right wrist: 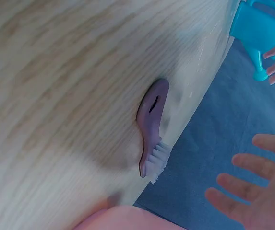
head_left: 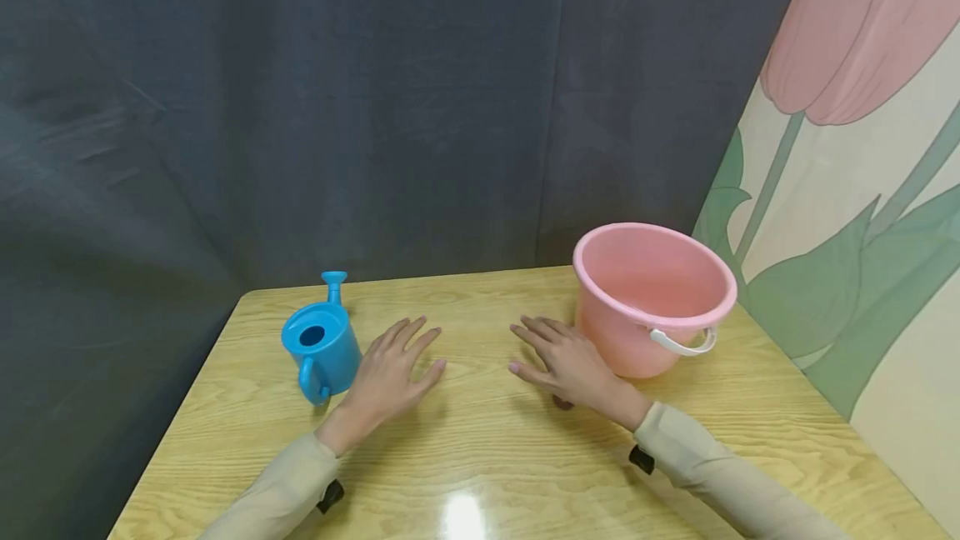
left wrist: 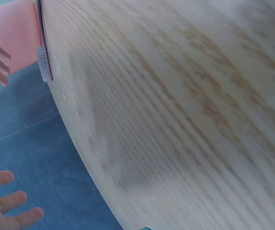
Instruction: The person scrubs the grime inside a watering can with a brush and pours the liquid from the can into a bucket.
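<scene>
Pointing spout point(head_left: 334, 290) & axis twd curtain point(head_left: 420, 107), blue can point(head_left: 333, 357); L hand point(head_left: 387, 377), R hand point(head_left: 576, 367) unclenched

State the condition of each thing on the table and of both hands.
Blue watering can: upright, unheld
Pink bucket: upright, open-topped, unheld
White bucket handle: folded down
White-bristled brush: lying down, unheld
Left hand: spread, holding nothing
Right hand: spread, holding nothing

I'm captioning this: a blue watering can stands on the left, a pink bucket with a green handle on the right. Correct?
Not quite: the head view shows a white handle, not green. The blue watering can stands left, the pink bucket right.
</scene>
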`<state>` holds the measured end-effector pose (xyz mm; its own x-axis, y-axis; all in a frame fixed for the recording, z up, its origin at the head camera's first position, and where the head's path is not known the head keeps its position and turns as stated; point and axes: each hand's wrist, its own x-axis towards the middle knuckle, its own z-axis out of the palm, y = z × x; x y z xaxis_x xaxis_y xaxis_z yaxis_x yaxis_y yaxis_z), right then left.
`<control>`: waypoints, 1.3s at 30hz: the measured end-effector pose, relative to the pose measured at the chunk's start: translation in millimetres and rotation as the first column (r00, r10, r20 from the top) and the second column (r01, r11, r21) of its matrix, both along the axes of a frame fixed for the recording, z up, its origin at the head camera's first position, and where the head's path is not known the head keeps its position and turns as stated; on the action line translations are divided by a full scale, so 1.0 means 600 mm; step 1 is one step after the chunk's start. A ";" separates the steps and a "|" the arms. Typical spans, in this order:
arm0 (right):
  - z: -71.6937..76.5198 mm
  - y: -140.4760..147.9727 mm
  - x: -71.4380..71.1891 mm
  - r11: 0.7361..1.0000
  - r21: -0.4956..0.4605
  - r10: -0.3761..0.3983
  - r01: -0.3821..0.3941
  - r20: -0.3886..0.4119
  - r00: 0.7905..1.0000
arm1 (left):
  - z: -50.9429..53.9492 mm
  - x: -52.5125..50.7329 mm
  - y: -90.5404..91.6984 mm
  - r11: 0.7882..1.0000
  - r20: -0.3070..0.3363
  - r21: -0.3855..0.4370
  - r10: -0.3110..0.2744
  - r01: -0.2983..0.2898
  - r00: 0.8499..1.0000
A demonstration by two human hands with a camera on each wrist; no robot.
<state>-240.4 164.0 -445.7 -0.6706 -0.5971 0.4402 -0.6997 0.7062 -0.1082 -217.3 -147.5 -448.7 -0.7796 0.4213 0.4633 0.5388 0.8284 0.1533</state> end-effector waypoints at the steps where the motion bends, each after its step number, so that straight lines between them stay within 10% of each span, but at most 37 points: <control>1: 0.000 0.000 0.000 1.000 -0.004 0.001 -0.001 -0.005 1.000 | 0.000 0.000 -0.001 1.000 -0.005 0.004 0.000 0.000 1.000; 25: -0.012 0.001 0.002 0.998 -0.024 -0.064 0.063 -0.078 0.995 | 0.010 0.023 -0.021 0.993 -0.030 0.100 0.073 -0.070 0.997; 39: -0.014 0.009 0.011 0.989 -0.046 -0.144 0.144 0.000 0.990 | 0.012 0.041 -0.043 0.982 -0.149 0.186 0.048 -0.020 0.988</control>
